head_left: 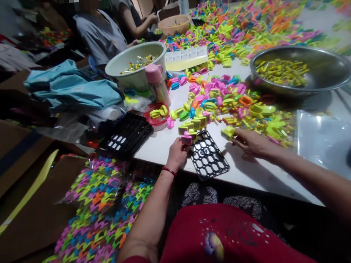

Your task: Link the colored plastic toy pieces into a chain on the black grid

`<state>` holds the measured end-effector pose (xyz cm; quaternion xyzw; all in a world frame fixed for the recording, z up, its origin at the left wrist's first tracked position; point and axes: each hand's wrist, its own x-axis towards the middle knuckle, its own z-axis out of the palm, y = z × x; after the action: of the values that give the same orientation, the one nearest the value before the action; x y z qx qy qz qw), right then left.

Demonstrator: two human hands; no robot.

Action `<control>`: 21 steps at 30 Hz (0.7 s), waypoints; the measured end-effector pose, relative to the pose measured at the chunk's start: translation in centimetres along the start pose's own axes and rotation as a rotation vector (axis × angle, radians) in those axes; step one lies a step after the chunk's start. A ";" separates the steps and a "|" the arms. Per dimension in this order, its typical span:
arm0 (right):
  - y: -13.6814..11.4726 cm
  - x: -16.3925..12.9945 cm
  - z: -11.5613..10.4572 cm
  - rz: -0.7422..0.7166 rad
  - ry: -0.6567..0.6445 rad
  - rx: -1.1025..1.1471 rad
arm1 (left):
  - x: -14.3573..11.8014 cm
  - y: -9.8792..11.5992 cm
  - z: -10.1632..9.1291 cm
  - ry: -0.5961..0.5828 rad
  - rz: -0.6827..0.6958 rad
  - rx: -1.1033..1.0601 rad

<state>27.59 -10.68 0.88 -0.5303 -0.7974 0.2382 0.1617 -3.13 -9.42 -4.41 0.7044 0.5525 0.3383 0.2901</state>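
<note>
My left hand [177,152] pinches a pink plastic piece [186,139] at the near left corner of a black grid tray [208,156] lying on the white table [258,173]. Several yellow and pink pieces [193,126] stand in the tray's far rows. My right hand [251,142] rests on the table right of the tray, its fingers holding a yellow piece [228,132]. A heap of loose neon pieces [237,102] lies just beyond both hands.
A steel bowl [326,75] with yellow parts sits far right, a pale bowl [134,68] and a pink-capped bottle [157,84] far left. Stacked black trays [127,137], a red dish [157,114] and bagged pieces [97,218] lie left. Other people work at the far side.
</note>
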 end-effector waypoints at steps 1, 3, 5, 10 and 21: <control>-0.7 0.1 1.1 0.061 0.039 0.168 | -0.1 0.0 -0.3 -0.033 0.021 -0.005; -2.3 0.6 3.6 0.155 0.094 0.464 | -0.3 0.0 -0.8 -0.094 0.068 -0.007; -3.8 1.4 6.0 0.199 0.153 0.607 | -0.5 0.0 -1.1 -0.133 0.102 -0.003; -5.5 3.5 9.5 0.150 0.245 0.604 | -0.9 -0.1 -1.3 -0.153 0.128 -0.005; -5.6 5.0 8.5 -0.027 0.076 0.194 | -1.1 -0.4 -1.2 -0.140 0.142 -0.013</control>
<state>17.04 -9.61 -3.08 -0.5102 -0.7709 0.2917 0.2455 -4.44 -10.33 -4.15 0.7618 0.4772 0.3118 0.3078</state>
